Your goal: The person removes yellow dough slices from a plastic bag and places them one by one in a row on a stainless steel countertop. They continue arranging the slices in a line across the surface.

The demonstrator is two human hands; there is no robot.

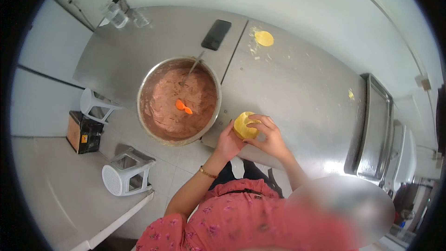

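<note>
Close to my body, near the table's front edge, both hands hold what looks like a thick stack of round yellow dough wrappers (242, 127). My left hand (229, 143) cups it from below and the left side, fingers closed round it. My right hand (268, 135) bends over its right side, with fingertips on the top and edge. To the left stands a large metal bowl (218, 83) full of pink, paste-like minced filling (162, 97). An orange scoop (184, 106) and a thin metal utensil (195, 63) rest in the filling.
A yellow dough round (264, 38) lies at the back of the metal table (297, 93), among pale scraps. A black phone (216, 35) lies behind the bowl. Clear plastic containers (116, 16) stand back left, metal trays (376, 125) at right. White stools (121, 179) stand at left.
</note>
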